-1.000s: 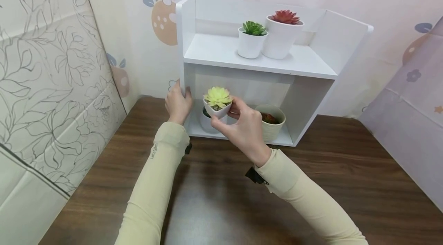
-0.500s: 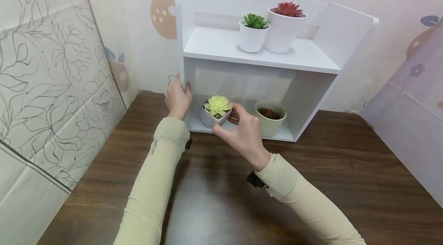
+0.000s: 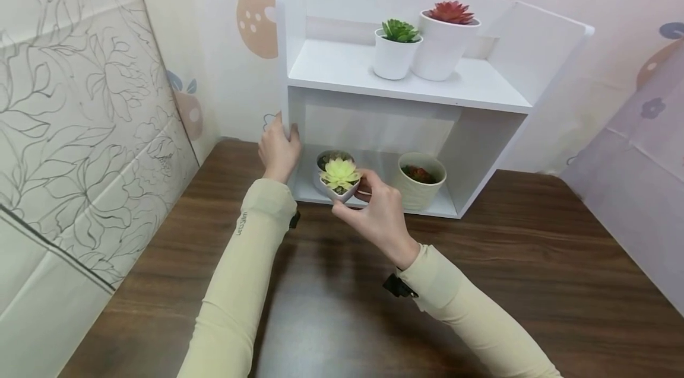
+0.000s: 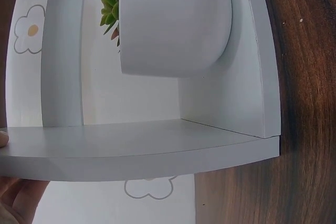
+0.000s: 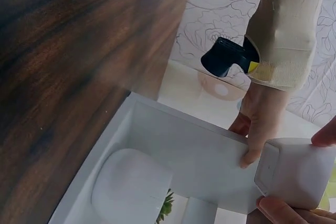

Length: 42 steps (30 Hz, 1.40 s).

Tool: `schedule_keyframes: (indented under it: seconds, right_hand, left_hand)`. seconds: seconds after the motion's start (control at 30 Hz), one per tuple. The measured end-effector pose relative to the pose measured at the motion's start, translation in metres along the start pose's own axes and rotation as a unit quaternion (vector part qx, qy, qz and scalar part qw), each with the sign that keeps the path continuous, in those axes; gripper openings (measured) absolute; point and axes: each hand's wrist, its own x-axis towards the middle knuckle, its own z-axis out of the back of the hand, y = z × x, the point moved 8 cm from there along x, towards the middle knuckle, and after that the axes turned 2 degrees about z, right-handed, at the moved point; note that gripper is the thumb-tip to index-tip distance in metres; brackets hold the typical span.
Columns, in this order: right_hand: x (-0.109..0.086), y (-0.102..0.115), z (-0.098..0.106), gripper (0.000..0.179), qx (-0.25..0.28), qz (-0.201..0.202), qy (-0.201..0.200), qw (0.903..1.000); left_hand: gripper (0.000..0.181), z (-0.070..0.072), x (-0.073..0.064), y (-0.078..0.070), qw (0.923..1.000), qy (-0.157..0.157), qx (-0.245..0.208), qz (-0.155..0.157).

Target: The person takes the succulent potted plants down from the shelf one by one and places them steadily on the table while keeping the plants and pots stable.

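My left hand (image 3: 279,149) grips the left side panel of a white two-tier shelf (image 3: 374,90), thumb inside and fingers outside. In my right hand (image 3: 382,209), a small angular white pot with a yellow-green succulent (image 3: 341,175) is pinched between thumb and fingers. The right wrist view shows this pot's underside and wall (image 5: 294,171). Close behind it, partly hidden, a round white pot (image 4: 173,24) sits at the left end of the lower tier; green leaves show beyond it in the left wrist view. A cream pot with a reddish plant (image 3: 421,185) stands right of my right hand.
On the upper tier are a white pot with a green succulent (image 3: 396,54) and a larger white pot with a red one (image 3: 442,48). The shelf stands on a dark wooden table (image 3: 320,307) against a patterned wall (image 3: 235,93).
My right hand has lowered the small succulent pot, uncovering more of the round pot behind it. The left hand keeps its grip on the side panel. The head view has tilted slightly.
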Motion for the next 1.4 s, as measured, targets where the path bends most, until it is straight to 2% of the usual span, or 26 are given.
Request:
schedule_keyframes:
  seconds: [0.37, 0.63, 0.87, 1.07, 1.17, 1.4]
  right_hand:
    - [-0.016, -0.019, 0.005, 0.051, -0.035, -0.039, 0.044, 0.9977]
    - [-0.022, -0.026, -0.012, 0.047, -0.007, -0.048, 0.078, 0.9958]
    - [-0.022, -0.028, -0.019, 0.051, -0.033, -0.053, 0.096, 0.9935]
    - [-0.025, -0.034, -0.021, 0.053, -0.041, -0.068, 0.116, 0.9900]
    - [-0.027, -0.036, -0.028, 0.053, -0.043, -0.071, 0.130, 0.9881]
    - [-0.044, -0.040, -0.056, 0.051, -0.026, -0.078, 0.180, 0.9802]
  left_hand:
    - [0.041, -0.020, -0.005, -0.022, 0.9999, 0.013, -0.006, -0.006]
    - [0.041, -0.013, -0.004, -0.021, 0.9999, 0.008, -0.001, -0.009]
    - [0.039, -0.005, 0.001, -0.023, 0.9999, -0.007, 0.000, -0.014]
    - [0.037, -0.005, 0.001, -0.027, 0.9997, -0.003, -0.007, -0.023]
    - [0.037, -0.003, 0.001, -0.024, 0.9996, -0.011, -0.008, -0.023]
    - [0.034, 0.001, -0.006, -0.004, 0.9997, -0.018, 0.003, -0.013]
